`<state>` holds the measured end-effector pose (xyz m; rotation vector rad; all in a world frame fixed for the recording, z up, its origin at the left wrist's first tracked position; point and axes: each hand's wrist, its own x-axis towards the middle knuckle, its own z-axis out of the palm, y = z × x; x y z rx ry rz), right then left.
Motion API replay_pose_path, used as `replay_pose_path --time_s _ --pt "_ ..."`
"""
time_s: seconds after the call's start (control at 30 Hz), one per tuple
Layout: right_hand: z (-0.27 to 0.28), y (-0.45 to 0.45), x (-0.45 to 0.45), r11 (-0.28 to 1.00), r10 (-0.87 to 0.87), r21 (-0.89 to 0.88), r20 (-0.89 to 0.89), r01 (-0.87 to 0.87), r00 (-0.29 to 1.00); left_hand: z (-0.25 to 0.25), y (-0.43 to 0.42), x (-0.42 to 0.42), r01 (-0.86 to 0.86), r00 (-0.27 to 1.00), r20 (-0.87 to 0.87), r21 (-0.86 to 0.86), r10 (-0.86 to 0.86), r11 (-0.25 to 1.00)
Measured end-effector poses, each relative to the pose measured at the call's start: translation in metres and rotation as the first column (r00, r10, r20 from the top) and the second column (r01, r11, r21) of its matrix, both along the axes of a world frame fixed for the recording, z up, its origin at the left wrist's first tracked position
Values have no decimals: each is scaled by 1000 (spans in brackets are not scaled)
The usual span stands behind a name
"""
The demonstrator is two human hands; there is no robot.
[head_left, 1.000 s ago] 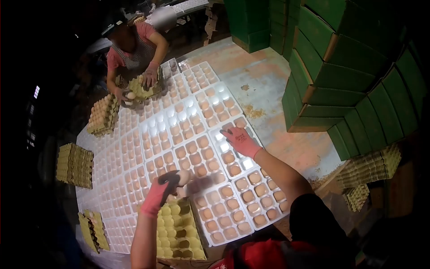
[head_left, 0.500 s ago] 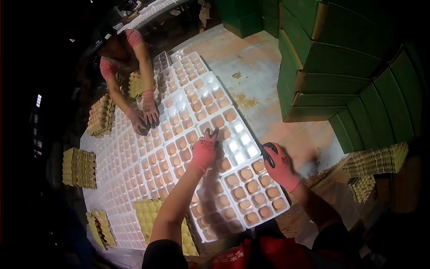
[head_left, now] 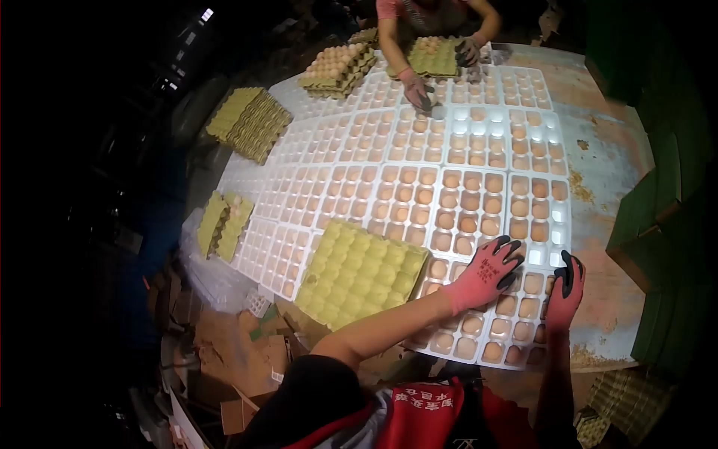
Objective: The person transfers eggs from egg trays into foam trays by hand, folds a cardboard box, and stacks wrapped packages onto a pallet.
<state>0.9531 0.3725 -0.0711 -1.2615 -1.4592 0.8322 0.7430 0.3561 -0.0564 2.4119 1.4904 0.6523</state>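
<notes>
My left hand (head_left: pixel 490 273), in a pink glove with black fingertips, lies with fingers spread over the upper end of a white plastic egg tray (head_left: pixel 514 318). Brown eggs sit in the tray's square cups. At the tray's upper right corner is my right hand (head_left: pixel 566 293), gloved the same way, its fingers bent around the rim. Just beyond my hands stands another white tray (head_left: pixel 550 178), with eggs in its left cups and bare cups on its right side. Left of my forearm lies a yellow-green pulp egg tray (head_left: pixel 359 273), its cups bare.
Rows of white egg trays cover the table (head_left: pixel 609 247). Across it, a person's gloved hand (head_left: pixel 416 91) is over the trays. Pulp tray stacks (head_left: pixel 250 123) and pulp trays of eggs (head_left: pixel 336 67) stand on the far left. Green boxes (head_left: pixel 651 217) line the right.
My view has turned left. My left hand has moved from the neighbouring tray to the near tray's upper end. The other person's hands have moved apart, one now beside a pulp tray.
</notes>
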Motion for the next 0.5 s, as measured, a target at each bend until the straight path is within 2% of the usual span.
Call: replay_pose_path --time_s 0.03,0.07,0.1,0.13,0.17,0.2,0.23,0.27,0.3,0.37,0.43,0.5 --pt "9 -12 -20 995 75 -65 9 -74 997 21 -27 -30 5 998 -60 9 -4 1000" --pt "17 -27 -43 980 154 -127 12 -151 988 36 -53 -66 -115 989 -91 37 118 993" --pt "2 -43 -61 952 293 -137 142 -275 945 51 -83 -105 -239 961 -122 71 246 968" --pt "26 -68 -90 882 432 -271 136 -386 891 53 -118 -153 -475 870 -114 59 479 878" --pt "17 -87 -115 840 518 -273 139 -470 844 43 -154 -204 -678 728 -98 49 679 734" --pt "44 -107 -142 658 633 -513 -21 -551 774 36 -191 -248 -829 547 -136 50 826 557" --pt "27 -126 -164 630 721 -523 120 -574 682 22 -226 -283 -935 340 -166 49 926 352" --pt "-16 -145 -181 673 726 -430 226 -602 649 -8 -254 -313 -954 297 -195 -99 935 282" --pt "-2 -164 -206 682 682 -528 208 -507 701 -32 -282 -331 -947 263 -221 -248 939 207" --pt "-22 -189 -239 838 498 -357 191 -413 846 -48 -308 -334 -809 337 141 -463 931 363" --pt "-35 -189 -255 891 393 -274 70 -361 917 -47 -320 -339 -819 320 191 -436 928 372" --pt "-28 -183 -271 935 320 -195 95 -297 943 -38 -337 -341 -831 291 257 -409 922 376"
